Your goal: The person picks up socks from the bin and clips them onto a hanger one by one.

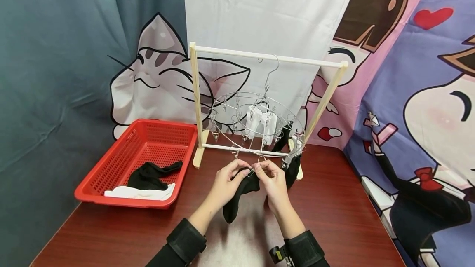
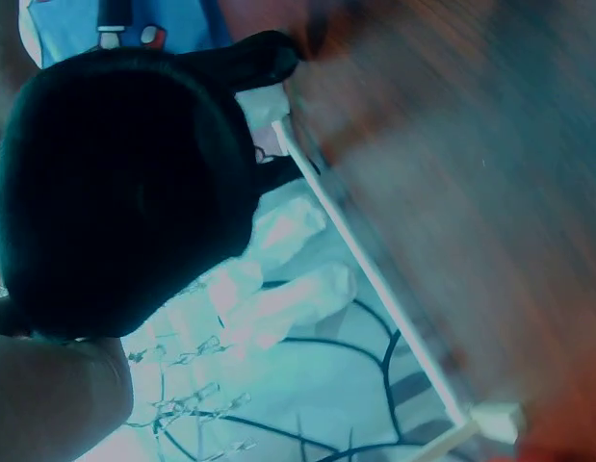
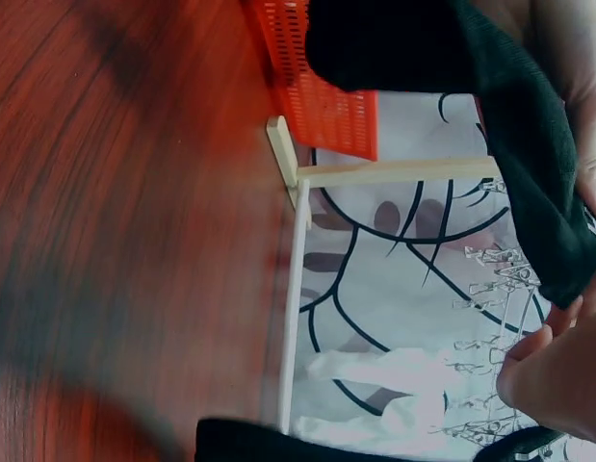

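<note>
A black sock (image 1: 237, 197) hangs between the two hands in the head view, its toe pointing down and to the left. My left hand (image 1: 226, 180) pinches the sock's upper edge. Facing it, my right hand (image 1: 272, 182) pinches a small metal clip (image 1: 252, 172) at that edge; the fingertips partly cover it. This clip is by the near rim of a round wire sock hanger (image 1: 237, 141). Seen from the left wrist, the sock (image 2: 134, 192) fills much of the picture. In the right wrist view the sock (image 3: 529, 164) stretches between both hands.
The hanger hooks onto a wooden rack (image 1: 267, 55). White socks (image 1: 254, 120) and black socks (image 1: 293, 170) hang from its clips. On the left of the table (image 1: 334, 217) stands a red basket (image 1: 100, 168), holding a black sock (image 1: 150, 176) and a white one (image 1: 141, 193).
</note>
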`<state>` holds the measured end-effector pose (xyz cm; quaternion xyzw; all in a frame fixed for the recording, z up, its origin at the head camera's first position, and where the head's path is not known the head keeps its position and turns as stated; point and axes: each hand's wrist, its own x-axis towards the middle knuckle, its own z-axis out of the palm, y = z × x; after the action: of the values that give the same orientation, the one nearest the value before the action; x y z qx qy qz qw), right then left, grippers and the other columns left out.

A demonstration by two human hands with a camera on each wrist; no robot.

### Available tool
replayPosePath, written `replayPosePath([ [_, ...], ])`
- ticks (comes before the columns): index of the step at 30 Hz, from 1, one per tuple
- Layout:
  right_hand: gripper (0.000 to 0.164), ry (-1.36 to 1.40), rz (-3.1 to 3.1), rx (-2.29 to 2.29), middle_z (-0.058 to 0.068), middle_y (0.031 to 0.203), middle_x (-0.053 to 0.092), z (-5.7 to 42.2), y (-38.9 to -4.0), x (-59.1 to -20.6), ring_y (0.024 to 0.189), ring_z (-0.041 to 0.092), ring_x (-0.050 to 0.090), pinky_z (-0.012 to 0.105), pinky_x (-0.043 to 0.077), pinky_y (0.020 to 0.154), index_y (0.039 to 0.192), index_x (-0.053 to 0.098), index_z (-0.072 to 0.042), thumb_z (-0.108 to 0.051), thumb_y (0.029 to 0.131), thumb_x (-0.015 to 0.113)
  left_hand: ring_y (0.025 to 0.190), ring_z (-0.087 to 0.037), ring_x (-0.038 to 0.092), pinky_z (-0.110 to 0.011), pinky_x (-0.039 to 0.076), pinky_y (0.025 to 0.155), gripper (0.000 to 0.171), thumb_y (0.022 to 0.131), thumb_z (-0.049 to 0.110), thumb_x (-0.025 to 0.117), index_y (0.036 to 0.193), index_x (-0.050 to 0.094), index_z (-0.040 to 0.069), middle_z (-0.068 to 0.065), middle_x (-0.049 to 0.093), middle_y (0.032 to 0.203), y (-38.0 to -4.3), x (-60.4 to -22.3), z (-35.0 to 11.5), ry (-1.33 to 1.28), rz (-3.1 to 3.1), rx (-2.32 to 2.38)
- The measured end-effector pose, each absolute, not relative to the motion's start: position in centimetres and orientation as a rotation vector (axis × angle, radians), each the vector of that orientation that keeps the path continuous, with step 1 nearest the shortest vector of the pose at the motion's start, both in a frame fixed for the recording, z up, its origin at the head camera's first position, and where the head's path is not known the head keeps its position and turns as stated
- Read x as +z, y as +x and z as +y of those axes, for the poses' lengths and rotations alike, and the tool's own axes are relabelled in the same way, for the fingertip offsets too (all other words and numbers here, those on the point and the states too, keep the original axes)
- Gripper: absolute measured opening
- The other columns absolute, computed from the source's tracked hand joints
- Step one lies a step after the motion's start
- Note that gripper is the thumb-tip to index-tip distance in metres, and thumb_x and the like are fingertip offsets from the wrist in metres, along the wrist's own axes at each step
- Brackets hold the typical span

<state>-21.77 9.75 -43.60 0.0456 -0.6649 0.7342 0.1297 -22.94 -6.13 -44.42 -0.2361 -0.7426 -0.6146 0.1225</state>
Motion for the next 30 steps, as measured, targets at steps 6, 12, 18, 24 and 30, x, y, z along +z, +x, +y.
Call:
replayPosePath([
  [6,0.026,0.104,-2.004,2.097,0.002,0.096,0.072,10.3,-21.9,-43.7,0.096,0.011,0.065,0.024,0.048,0.09,0.108,0.065,0.008,-0.017,0.1,0.066,0.083,-0.011,0.067,-0.029,0.052,0.071,0.017,0.095,0.028,0.073,0.108,0.077,0.017,0.005,0.076,0.093,-24.2,-43.3,-6.7,-0.571,-2.012,-1.194],
  [12,0.025,0.067,-1.972,2.081,-0.003,0.092,0.07,10.8,-21.9,-43.4,0.095,0.011,0.062,0.023,0.048,0.087,0.11,0.063,0.004,-0.02,0.101,0.064,0.127,-0.032,0.052,-0.052,0.039,0.103,0.037,0.1,0.032,0.056,0.131,0.065,0.013,-0.009,0.063,0.135,-28.1,-41.0,-9.1,-0.543,-2.038,-0.881],
  [18,0.025,0.042,-1.994,1.878,0.007,0.104,0.07,11.2,-21.8,-44.1,0.099,0.013,0.061,0.023,0.047,0.086,0.117,0.065,0.003,-0.015,0.1,0.065,0.141,-0.035,0.043,-0.06,0.032,0.11,0.024,0.102,0.027,0.053,0.11,0.071,0.013,-0.009,0.063,0.137,-30.0,-40.9,-10.9,-0.7,-2.228,-0.699],
  [24,0.039,0.104,-1.87,1.335,0.015,0.119,0.058,10.6,-21.2,-45.5,0.103,0.024,0.053,0.027,0.039,0.082,0.127,0.06,-0.003,-0.007,0.091,0.073,0.118,-0.034,0.058,-0.053,0.037,0.109,0.015,0.101,0.021,0.061,0.099,0.074,0.014,-0.007,0.069,0.108,-29.3,-41.4,-10.2,-0.787,-2.181,-0.652],
  [30,0.032,0.316,-1.845,1.241,0.014,0.099,0.06,9.1,-20.9,-45.2,0.071,0.022,0.056,0.024,0.042,0.059,0.114,0.063,0.003,0.005,0.085,0.076,0.102,-0.025,0.06,-0.047,0.04,0.107,0.012,0.099,0.026,0.065,0.1,0.074,0.017,0.001,0.07,0.099,-27.7,-41.3,-8.2,-0.815,-2.153,-0.675],
])
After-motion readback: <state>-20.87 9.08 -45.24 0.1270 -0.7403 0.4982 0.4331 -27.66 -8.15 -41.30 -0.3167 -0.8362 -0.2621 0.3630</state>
